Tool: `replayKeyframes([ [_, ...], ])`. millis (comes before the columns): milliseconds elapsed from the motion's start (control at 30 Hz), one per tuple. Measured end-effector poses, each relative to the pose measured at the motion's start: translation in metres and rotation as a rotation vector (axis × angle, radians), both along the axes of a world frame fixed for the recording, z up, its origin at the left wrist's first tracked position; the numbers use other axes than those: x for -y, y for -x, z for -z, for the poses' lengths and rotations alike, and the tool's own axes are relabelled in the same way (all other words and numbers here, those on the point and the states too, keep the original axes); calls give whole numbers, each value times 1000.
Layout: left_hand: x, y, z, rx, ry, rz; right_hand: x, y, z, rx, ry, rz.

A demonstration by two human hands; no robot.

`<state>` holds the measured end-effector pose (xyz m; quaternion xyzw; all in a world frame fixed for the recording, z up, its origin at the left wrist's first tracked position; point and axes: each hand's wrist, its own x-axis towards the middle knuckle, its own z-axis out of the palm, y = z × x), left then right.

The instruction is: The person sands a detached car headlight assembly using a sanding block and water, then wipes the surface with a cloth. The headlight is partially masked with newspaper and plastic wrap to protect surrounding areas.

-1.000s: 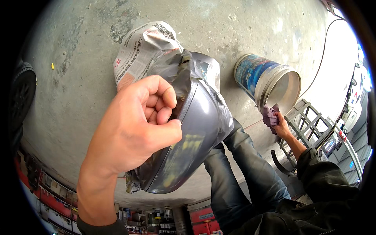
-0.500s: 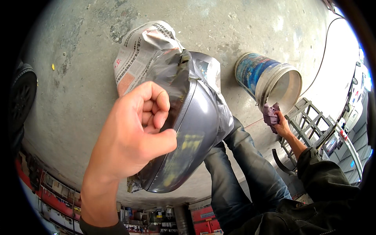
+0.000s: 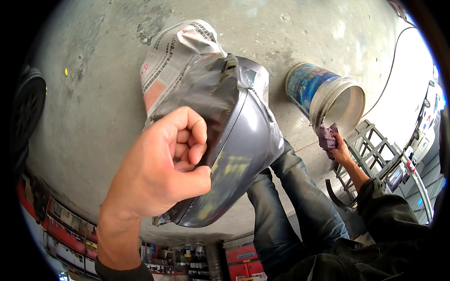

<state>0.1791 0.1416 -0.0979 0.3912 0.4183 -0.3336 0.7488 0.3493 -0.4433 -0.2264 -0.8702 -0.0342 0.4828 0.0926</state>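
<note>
My left hand [image 3: 159,164] is raised in front of a dark grey car mirror housing [image 3: 239,150], its fingers loosely curled in and a gap between them and the thumb. Nothing shows in it; whether the thumb touches the housing's edge I cannot tell. Dull, yellowish scuffed patches mark the lower part of the glossy housing. Newspaper [image 3: 161,77] and clear film wrap its far and left sides. Out to the right, my right hand [image 3: 341,152] grips a crumpled purple cloth [image 3: 328,140] at the rim of a bucket [image 3: 309,89].
The bucket is blue-labelled, its mouth toward me. A grey metal frame [image 3: 368,145] stands beside my right forearm, and a dark hose [image 3: 391,61] runs over the concrete floor [image 3: 103,107]. A black car wheel [image 3: 30,107] is at far left, red storage units [image 3: 65,232] at lower left.
The mirror housing, newspaper and bucket sit slightly further right in the picture. My left hand is slightly lower against the housing, still curled. My right hand still holds the cloth by the bucket.
</note>
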Motion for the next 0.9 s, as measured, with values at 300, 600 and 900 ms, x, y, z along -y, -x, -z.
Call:
replayKeyframes([
  [300, -3, 6, 0, 87, -42, 87, 4, -2, 4, 5, 8, -20],
  [600, -3, -16, 9, 189, -110, 89, 16, -2, 13, 4, -10, -43],
  [900, -5, -7, 3, 128, -6, 112, 10, -6, 8, 15, 13, -86],
])
